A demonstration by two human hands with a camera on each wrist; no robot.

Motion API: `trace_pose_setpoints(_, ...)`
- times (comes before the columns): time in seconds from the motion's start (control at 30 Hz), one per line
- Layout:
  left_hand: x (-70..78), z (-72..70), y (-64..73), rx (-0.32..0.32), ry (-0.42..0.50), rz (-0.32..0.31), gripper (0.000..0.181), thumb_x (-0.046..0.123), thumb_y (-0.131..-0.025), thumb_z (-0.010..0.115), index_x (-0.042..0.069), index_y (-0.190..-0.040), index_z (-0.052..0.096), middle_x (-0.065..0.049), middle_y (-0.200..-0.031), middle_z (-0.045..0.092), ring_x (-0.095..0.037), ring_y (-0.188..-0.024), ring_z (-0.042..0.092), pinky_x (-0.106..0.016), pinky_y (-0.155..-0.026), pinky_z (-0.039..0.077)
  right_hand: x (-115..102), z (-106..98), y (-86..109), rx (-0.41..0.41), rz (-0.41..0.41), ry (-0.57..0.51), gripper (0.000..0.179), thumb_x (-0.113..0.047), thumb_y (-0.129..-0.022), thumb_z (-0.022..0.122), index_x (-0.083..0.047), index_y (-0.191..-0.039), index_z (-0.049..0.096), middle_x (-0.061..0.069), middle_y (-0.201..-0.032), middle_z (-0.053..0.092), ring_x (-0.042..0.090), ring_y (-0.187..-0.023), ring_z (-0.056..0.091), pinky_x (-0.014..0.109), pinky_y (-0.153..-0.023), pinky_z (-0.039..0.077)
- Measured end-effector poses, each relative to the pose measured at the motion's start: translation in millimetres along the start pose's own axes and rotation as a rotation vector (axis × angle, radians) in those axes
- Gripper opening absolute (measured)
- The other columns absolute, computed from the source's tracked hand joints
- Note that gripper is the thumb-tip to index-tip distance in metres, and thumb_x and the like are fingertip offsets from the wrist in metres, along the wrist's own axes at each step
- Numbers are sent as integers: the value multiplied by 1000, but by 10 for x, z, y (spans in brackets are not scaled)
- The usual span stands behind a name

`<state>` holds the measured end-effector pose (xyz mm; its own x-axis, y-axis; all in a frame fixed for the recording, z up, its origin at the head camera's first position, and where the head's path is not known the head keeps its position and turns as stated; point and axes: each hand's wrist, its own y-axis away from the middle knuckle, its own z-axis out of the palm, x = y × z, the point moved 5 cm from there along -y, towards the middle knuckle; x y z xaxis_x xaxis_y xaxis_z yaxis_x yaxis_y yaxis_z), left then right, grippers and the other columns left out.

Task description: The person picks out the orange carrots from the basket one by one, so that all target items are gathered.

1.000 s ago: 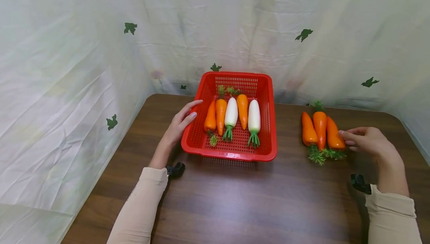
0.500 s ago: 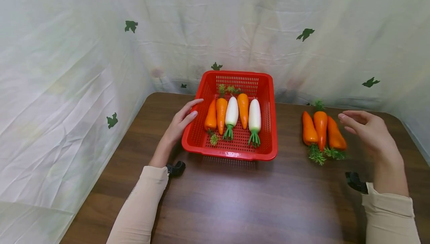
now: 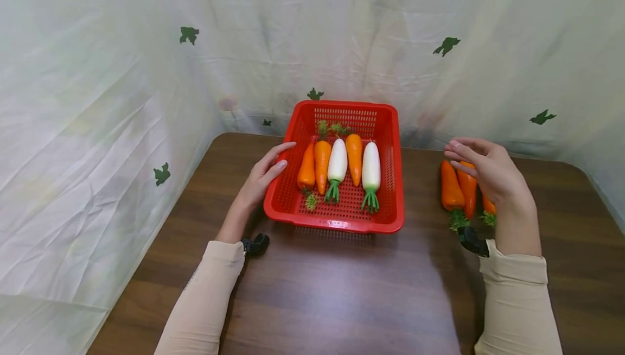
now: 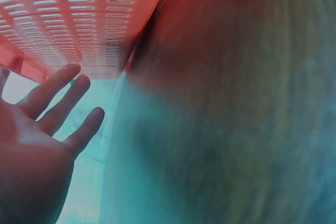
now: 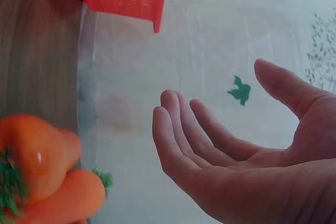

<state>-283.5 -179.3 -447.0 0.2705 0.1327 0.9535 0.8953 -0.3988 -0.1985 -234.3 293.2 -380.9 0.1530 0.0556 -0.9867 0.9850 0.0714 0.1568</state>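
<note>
Your left hand (image 3: pixel 256 181): at the left rim of the red basket (image 3: pixel 337 225), fingers extended and slightly apart, grip loose; whether they press the rim, you cannot tell.

Your right hand (image 3: pixel 500 173): raised near the loose carrots, right of the basket, fingers gently bent, thumb well apart from them, grip wide, holding nothing.

Red basket: one, perforated, on the brown table (image 3: pixel 342 284). Contents, left to right: left carrot (image 3: pixel 306 169), second carrot (image 3: pixel 321 165), white radish (image 3: pixel 337 160), third carrot (image 3: pixel 354 159), far-right radish (image 3: pixel 371 166). Both radishes lie with green stalks towards you.

Loose carrots (image 3: pixel 451 188): three, lying side by side on the table; your right hand and wrist partly hide them.

Backdrop: pale curtain (image 3: pixel 342 29), green leaf-like marks.
</note>
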Motion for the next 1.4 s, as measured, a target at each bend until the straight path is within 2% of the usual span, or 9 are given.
trace_pose_setpoints(0.23, 26, -36, 20, 10, 7, 14, 48, 32, -110, 52, 26, -158, 47, -4, -160, 46, -38, -129, 60, -38, -92, 64, -35, 119, -52, -5, -1, 7, 40, -32, -104, 67, -11, -135, 53, -16, -115, 69, -2, -107, 67, 10, -89, 55)
trace_pose_setpoints(0.47, 12, 0, 23, 4, 18, -5, 48, 31, -110, 51, 26, -158, 46, -6, -160, 46, -39, -131, 59, -41, -94, 63, -133, 324, -187, -67, 26, -6, 64, -35, -104, 65, 3, -150, 41, -17, -111, 72, -2, -103, 71, 14, -91, 57)
trace_pose_setpoints(0.53, 15, 2, 35, 14, 17, -12, 48, 31, -110, 52, 27, -158, 47, -5, -160, 46, -39, -131, 60, -41, -93, 63, -198, 413, -252, -87, 46, 37, 70, -39, -104, 64, 3, -155, 38, -15, -117, 71, -2, -105, 70, 15, -93, 56)
trace_pose_setpoints(0.67, 14, -2, 29, 12, 14, -17, 49, 30, -110, 53, 27, -159, 46, -4, -161, 45, -38, -133, 58, -42, -94, 63, -361, 591, -390, -115, 95, 131, 78, -46, -106, 58, 0, -163, 31, 0, -143, 59, 0, -113, 66, 18, -101, 54)
trace_pose_setpoints(0.77, 15, 4, 10, 11, 12, -17, 49, 30, -110, 53, 27, -159, 46, -3, -162, 45, -37, -134, 57, -42, -95, 63, -486, 729, -490, -117, 142, 114, 77, -45, -107, 57, -2, -165, 29, 9, -153, 52, 9, -122, 64, 24, -108, 51)
trace_pose_setpoints(0.87, 8, 6, 1, 13, 16, -26, 49, 28, -111, 52, 26, -159, 46, -4, -161, 45, -37, -134, 57, -40, -95, 62, -577, 867, -578, -102, 192, 68, 75, -43, -105, 60, -3, -163, 33, 7, -144, 60, 16, -125, 64, 31, -113, 48)
trace_pose_setpoints(0.97, -4, -5, -2, 10, 29, -40, 50, 24, -111, 51, 23, -160, 44, -8, -162, 44, -40, -135, 57, -38, -95, 62, -622, 1005, -651, -105, 237, 13, 74, -41, -104, 63, -4, -163, 34, 7, -141, 60, 17, -125, 64, 36, -118, 44)
trace_pose_setpoints(1.13, -4, -20, -26, 7, 40, -37, 50, 21, -110, 50, 21, -160, 43, -9, -162, 43, -40, -135, 56, -37, -95, 62, -630, 1182, -747, -100, 297, -48, 76, -37, -105, 63, -6, -165, 28, 16, -161, 43, 24, -138, 54, 37, -124, 39)
trace_pose_setpoints(1.4, -7, 3, -21, 9, 23, -9, 48, 29, -110, 52, 27, -158, 47, -6, -157, 49, -35, -131, 59, -35, -94, 62, -525, 1435, -928, -128, 389, 8, 78, -36, -107, 59, 0, -165, 22, 21, -171, 26, 36, -155, 35, 45, -126, 37)
